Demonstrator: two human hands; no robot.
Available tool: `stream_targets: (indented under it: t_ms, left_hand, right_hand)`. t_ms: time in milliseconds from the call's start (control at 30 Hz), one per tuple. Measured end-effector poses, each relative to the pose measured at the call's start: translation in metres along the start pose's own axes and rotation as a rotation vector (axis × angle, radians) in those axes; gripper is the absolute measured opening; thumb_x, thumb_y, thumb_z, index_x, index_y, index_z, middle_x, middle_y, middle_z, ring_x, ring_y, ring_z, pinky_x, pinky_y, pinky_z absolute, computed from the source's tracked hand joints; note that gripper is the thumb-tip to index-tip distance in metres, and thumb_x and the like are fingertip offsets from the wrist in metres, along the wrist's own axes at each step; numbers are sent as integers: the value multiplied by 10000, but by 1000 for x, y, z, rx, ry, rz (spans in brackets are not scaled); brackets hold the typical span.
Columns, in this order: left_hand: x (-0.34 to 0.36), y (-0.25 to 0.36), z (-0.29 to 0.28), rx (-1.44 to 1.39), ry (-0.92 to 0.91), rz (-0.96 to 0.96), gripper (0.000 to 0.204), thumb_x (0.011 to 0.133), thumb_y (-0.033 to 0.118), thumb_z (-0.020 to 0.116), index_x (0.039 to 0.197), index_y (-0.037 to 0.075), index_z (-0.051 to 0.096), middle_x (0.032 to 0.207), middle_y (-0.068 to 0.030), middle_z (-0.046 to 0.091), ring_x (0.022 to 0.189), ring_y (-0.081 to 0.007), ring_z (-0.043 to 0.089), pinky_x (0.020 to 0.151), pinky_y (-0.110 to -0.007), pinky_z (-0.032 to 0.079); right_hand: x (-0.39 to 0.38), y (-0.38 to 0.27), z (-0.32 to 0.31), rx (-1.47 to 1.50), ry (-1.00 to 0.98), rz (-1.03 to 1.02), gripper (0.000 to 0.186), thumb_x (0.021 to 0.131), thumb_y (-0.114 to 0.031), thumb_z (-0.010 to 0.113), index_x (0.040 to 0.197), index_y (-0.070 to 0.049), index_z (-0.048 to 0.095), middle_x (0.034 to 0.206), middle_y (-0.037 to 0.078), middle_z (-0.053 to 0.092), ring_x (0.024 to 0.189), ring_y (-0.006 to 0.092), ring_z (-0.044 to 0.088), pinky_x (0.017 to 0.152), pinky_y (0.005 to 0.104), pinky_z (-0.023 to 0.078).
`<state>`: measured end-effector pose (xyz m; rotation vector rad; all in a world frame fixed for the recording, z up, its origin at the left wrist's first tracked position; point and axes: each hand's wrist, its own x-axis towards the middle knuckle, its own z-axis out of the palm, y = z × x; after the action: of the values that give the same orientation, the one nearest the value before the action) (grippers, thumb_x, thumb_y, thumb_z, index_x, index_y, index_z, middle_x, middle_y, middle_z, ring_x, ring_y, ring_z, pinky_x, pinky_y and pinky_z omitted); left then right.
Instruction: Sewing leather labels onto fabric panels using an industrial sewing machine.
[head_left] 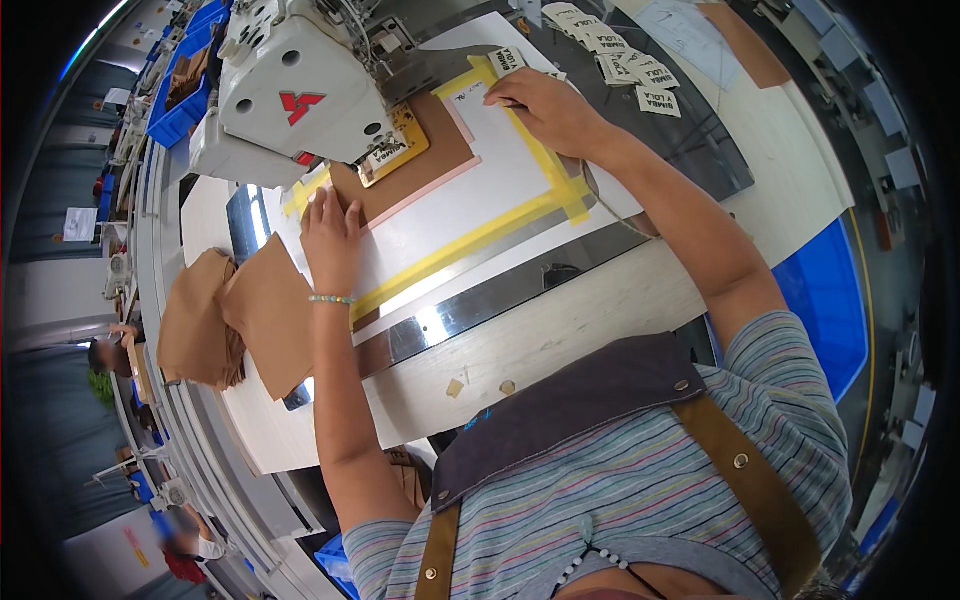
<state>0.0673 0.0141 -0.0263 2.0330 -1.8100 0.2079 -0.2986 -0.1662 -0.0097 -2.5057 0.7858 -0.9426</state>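
My left hand [330, 235] rests with spread fingers at the lower left of a brown fabric piece [445, 145], which is bordered in pink on a white template [480, 205] with yellow tape. My right hand [540, 110] has curled fingers pinched on the template's upper right edge. Between them a small yellow frame [408, 130] holding a printed label lies on the fabric, beside the head of a white sewing machine [290, 90], which hides part of the template.
Brown fabric pieces [200, 320] lie at the left of the table [520, 330]. Several labels [610, 45] are at the upper right. Blue bins [180, 90] line the back left; a blue tray [820, 290] is at the right. Two other people [185, 545] [115, 355] are at the far left.
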Motion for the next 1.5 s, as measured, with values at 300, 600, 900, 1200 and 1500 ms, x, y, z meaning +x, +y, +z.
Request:
stream_targets:
  t_ms: [300,600,900,1200,1500]
  left_hand:
    - [-8,43,12,206,114,-2,421,1024,239,629,1397,48,656,1471,-226,587,1327,-424,541,1051,-505,454]
    - [3,109,-6,-382,7,-286,189,995,69,661,1169,-4,650,946,-147,693,693,-258,661,651,-364,540]
    - [15,86,-10,-1676,-89,-803,264,1074,123,585,1292,-23,606,1096,-102,688,995,-272,723,857,-315,620]
    - [-23,96,-36,-897,-106,-422,615,971,180,756,1508,17,506,1322,-145,661,1086,-194,685,935,-298,566]
    - [-94,75,-94,-680,155,-416,498,939,33,743,1419,12,616,1409,-86,627,1307,-183,575,1121,-327,442]
  right_hand:
    - [1,-3,1,-7,-30,-3,256,1004,-44,575,1224,-62,703,1269,91,672,1242,284,605,1077,400,495]
    - [4,-71,-12,-134,-285,-86,275,1000,-265,671,1222,-106,704,1082,85,687,1008,291,698,832,422,569]
    - [-5,-70,36,-284,-155,-359,216,831,-163,761,1025,-87,702,1092,43,629,984,229,700,731,366,593]
    - [-23,-112,26,-78,-238,-546,89,830,-81,677,909,-108,707,924,19,640,840,241,703,675,390,574]
    - [20,-107,11,-158,-339,-151,431,1037,-456,601,1270,-108,705,1086,90,752,989,300,723,838,456,564]
